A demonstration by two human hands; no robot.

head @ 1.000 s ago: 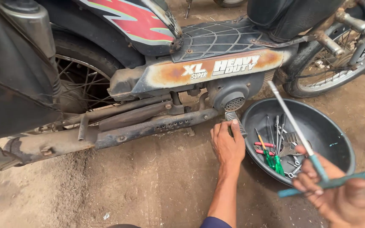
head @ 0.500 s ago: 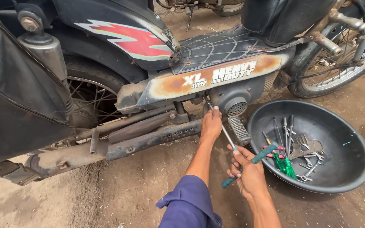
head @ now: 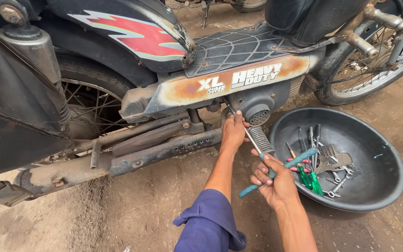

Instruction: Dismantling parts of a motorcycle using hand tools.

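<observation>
T-handle wrench (head: 276, 168) now set in against the moped (head: 220, 84), long steel shaft running up and left from the teal crossbar to a spot under the rusty side panel (head: 229, 84), just left of the round engine cover (head: 257, 109); a second ago swung free out over the bowl, half a second ago halfway in. Right hand (head: 276, 184) closed around the crossbar, fingers wrapped tight, thumb on top. Left hand (head: 234, 130) up at the far end, curled around the shaft near its tip, steadying it against the frame; earlier resting lower, by the ribbed footpeg (head: 261, 140). Tip itself hidden behind the fingers, so seating on a fastener not confirmable. Judging by both hands on the tool, probably past the reaching stage and at the point of turning. Black bowl (head: 388, 158) to the right on the dirt, screwdrivers (head: 311, 179) with green handles and small spanners inside, untouched. Exhaust pipe (head: 117, 163) running left, rear wheel (head: 89, 107) behind it.
</observation>
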